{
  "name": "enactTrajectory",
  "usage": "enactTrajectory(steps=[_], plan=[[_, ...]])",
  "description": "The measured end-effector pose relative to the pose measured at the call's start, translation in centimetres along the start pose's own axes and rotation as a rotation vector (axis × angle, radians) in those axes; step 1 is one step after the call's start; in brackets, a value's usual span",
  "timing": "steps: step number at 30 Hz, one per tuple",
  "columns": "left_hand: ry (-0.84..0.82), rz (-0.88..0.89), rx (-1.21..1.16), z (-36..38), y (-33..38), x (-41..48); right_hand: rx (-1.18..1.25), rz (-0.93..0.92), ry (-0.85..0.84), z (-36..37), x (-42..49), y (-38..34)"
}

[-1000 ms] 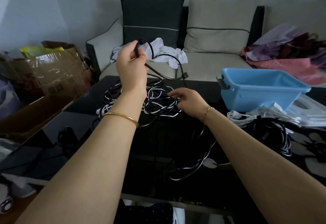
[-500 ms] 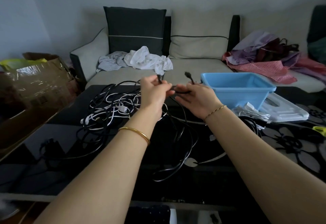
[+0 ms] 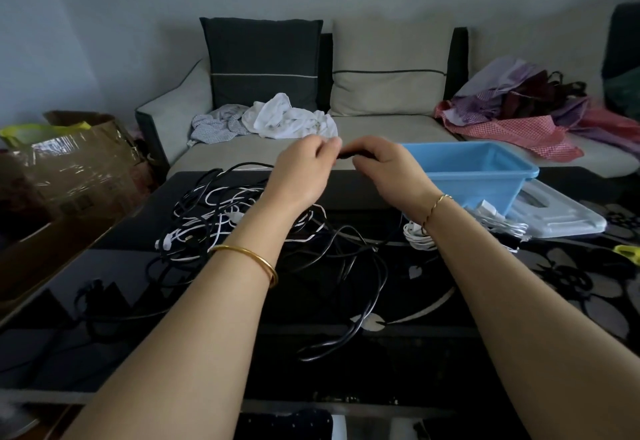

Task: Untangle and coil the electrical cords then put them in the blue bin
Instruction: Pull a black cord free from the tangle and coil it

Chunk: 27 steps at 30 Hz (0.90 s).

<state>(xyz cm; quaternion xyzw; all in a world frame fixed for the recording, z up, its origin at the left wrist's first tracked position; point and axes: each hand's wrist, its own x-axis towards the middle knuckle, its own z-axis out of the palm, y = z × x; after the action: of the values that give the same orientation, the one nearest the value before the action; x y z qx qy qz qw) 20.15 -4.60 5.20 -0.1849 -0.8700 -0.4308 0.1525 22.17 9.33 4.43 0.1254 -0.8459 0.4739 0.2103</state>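
A tangle of black and white cords (image 3: 221, 221) lies on the black glass table (image 3: 104, 277), left of centre. My left hand (image 3: 304, 173) and my right hand (image 3: 388, 173) are raised above the table's far side, almost touching, both pinching a short stretch of a black cord (image 3: 349, 155) between them. Loose loops of that black cord (image 3: 367, 283) trail down onto the table under my wrists. A small white coiled cord (image 3: 415, 237) sits beside my right wrist. The blue bin (image 3: 485, 176) stands just right of my right hand, and no cord shows inside it.
A clear plastic lid (image 3: 561, 218) lies right of the bin with white cords (image 3: 502, 221) on it. A cardboard box (image 3: 69, 169) stands at the table's left. Behind the table is a sofa (image 3: 381, 128) with cushions, white cloths (image 3: 287, 121) and a heap of clothes (image 3: 526, 110).
My left hand came down from its raised position and met my right hand, which rose off the tangle. Both now hold the black cord close together, slightly higher than before.
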Motion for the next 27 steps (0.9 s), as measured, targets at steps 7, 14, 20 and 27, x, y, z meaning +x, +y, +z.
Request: enactTrajectory(steps=[7,14,20,27], plan=[[-0.149,-0.057,-0.148,-0.2,0.5,-0.4,0.136,0.063,0.091,-0.1,0.5,0.8],[-0.222,-0.489,-1.460,-1.6,0.9,-0.1,0.589,0.422,-0.004,1.3,-1.0,4.2],[-0.235,-0.440,-1.631,-0.8,0.7,0.2,0.889,0.545,-0.304,4.0,-1.6,4.0],[-0.129,-0.360,-1.574,0.1,-0.3,0.7,0.814,0.586,-0.098,3.9,-1.2,4.0]])
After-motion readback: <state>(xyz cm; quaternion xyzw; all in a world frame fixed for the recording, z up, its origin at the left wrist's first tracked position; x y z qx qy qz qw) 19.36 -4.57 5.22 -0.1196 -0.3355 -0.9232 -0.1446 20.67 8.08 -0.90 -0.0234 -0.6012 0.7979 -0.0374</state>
